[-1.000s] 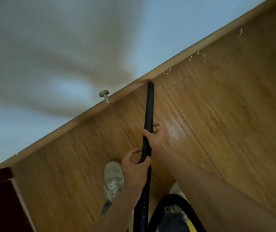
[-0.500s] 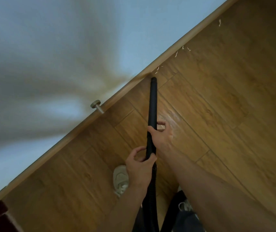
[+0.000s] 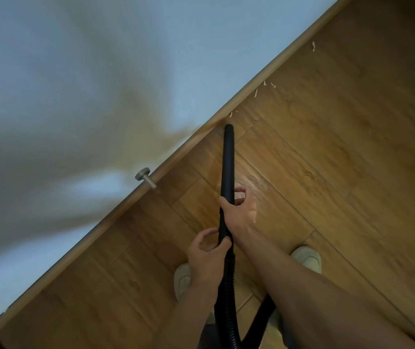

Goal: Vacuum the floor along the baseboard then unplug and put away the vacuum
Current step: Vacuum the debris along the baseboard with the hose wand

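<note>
A black vacuum tube [image 3: 228, 157] points at the wooden baseboard [image 3: 251, 85], its open tip just short of it on the wood floor. My right hand [image 3: 239, 212] grips the tube higher up. My left hand [image 3: 207, 253] holds it lower, where the ribbed black hose [image 3: 226, 298] begins. Pale scraps of debris [image 3: 268, 84] lie along the baseboard to the right of the tip, one more scrap [image 3: 313, 46] farther on. The vacuum body is hidden below my arms.
A metal door stop [image 3: 146, 178] sticks out of the baseboard left of the tube. My two pale shoes [image 3: 182, 278] [image 3: 308, 258] stand on the floor on either side of the hose. A white wall [image 3: 100, 71] rises behind the baseboard.
The tube tip has slid right along the baseboard, away from the door stop and toward the scraps. My feet have stepped to the right. Both hands keep their hold.
</note>
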`<action>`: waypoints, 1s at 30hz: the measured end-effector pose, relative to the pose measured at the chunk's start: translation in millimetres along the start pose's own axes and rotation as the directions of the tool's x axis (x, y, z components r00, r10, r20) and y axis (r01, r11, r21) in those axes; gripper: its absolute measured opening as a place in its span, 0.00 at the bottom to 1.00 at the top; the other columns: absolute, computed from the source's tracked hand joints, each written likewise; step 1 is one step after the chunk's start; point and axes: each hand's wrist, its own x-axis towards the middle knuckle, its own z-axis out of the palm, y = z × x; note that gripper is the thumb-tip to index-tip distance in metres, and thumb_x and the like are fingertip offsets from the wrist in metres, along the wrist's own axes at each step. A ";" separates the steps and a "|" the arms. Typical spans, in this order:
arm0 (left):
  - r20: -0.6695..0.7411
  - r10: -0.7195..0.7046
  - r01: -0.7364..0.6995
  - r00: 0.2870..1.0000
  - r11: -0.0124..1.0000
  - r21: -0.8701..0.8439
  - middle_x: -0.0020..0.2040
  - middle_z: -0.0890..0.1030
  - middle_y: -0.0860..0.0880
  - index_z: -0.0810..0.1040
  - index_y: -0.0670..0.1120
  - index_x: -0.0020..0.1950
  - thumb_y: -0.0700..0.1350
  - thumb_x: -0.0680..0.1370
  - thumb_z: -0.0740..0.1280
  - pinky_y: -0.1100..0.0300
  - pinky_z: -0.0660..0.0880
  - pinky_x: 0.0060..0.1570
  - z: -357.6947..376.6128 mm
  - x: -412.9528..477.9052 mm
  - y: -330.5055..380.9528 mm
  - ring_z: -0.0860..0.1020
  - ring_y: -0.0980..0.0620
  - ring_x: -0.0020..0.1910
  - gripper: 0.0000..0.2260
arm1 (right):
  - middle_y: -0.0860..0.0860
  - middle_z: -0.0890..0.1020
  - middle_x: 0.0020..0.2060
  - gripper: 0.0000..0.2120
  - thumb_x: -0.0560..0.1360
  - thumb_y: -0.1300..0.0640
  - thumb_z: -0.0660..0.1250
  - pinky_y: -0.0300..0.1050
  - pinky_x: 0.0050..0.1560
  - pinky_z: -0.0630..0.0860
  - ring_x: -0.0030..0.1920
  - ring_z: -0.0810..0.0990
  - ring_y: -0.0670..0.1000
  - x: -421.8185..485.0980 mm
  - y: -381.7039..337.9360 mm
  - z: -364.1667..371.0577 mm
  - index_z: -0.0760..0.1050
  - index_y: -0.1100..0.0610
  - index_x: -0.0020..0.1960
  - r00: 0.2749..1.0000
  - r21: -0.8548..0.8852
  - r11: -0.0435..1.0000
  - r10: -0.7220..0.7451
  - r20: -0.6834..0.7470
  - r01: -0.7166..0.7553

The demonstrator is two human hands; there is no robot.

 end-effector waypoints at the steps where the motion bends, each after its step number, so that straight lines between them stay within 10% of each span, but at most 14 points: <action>1: -0.003 0.002 -0.002 1.000 1.000 -0.008 0.37 0.85 0.40 0.81 0.47 0.53 0.36 0.72 0.75 0.58 0.77 0.26 1.3 0.8 1.9 0.81 0.47 0.29 0.12 | 0.52 0.78 0.40 0.16 0.72 0.55 0.74 0.50 0.37 0.81 0.40 0.81 0.53 2.0 -2.4 -0.2 0.72 0.50 0.56 1.000 -0.003 1.000 -0.005 0.003 0.005; 30: 0.054 0.092 -0.092 0.994 0.996 0.008 0.38 0.84 0.37 0.80 0.45 0.54 0.36 0.73 0.75 0.57 0.78 0.27 122.2 35.4 47.8 0.80 0.46 0.29 0.12 | 0.51 0.81 0.42 0.17 0.72 0.54 0.73 0.47 0.37 0.80 0.38 0.82 0.51 109.2 -61.5 -58.7 0.72 0.52 0.58 0.998 -0.015 0.999 -0.038 -0.053 0.037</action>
